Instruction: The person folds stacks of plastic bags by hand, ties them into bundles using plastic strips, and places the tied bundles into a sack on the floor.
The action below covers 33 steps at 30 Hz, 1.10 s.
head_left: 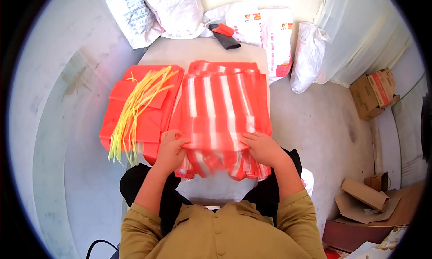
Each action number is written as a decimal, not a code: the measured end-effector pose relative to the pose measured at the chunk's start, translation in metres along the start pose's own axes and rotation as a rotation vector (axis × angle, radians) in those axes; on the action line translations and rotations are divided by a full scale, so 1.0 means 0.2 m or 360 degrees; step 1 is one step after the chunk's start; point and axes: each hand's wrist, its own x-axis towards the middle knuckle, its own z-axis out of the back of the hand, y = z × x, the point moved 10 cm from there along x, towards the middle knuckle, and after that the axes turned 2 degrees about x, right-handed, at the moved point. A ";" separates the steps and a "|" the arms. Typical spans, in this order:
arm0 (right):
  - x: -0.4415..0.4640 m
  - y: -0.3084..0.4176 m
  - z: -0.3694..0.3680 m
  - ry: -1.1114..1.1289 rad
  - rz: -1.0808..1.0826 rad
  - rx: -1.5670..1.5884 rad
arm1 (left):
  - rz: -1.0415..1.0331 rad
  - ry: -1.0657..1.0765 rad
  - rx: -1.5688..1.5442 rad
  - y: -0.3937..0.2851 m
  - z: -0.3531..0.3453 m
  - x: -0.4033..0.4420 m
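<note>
A stack of red-and-white striped plastic bags (220, 101) lies on a pale table (166, 49) in front of me. My left hand (172, 146) pinches the left side of the top bag's near edge. At the right side of that edge, my right hand (261, 147) has its fingers closed on the same bag. Below both hands, the crumpled near ends of the stack hang over the table's front. Left of the stack is a pile of folded red bags (130, 92), with a bundle of yellow strips (141, 99) lying across it.
White sacks (177, 11) stand behind the table, and a dark roll with a red piece (226, 38) lies at its back edge. Another white sack (308, 56) is at the right. Cardboard boxes (371, 92) and flattened cardboard (366, 200) lie farther right.
</note>
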 end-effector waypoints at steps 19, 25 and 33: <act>0.20 0.14 -0.04 -0.0589 0.0252 -0.0068 | 0.0462 -0.0324 0.0190 0.07 -0.11 0.18; 0.24 0.16 -0.13 -0.0455 0.0205 -0.0086 | -0.0243 0.0390 0.0220 -0.24 -0.39 0.18; 0.31 0.25 -0.15 -0.0631 0.0293 -0.0186 | -0.0373 0.0344 0.0367 -0.25 -0.47 0.21</act>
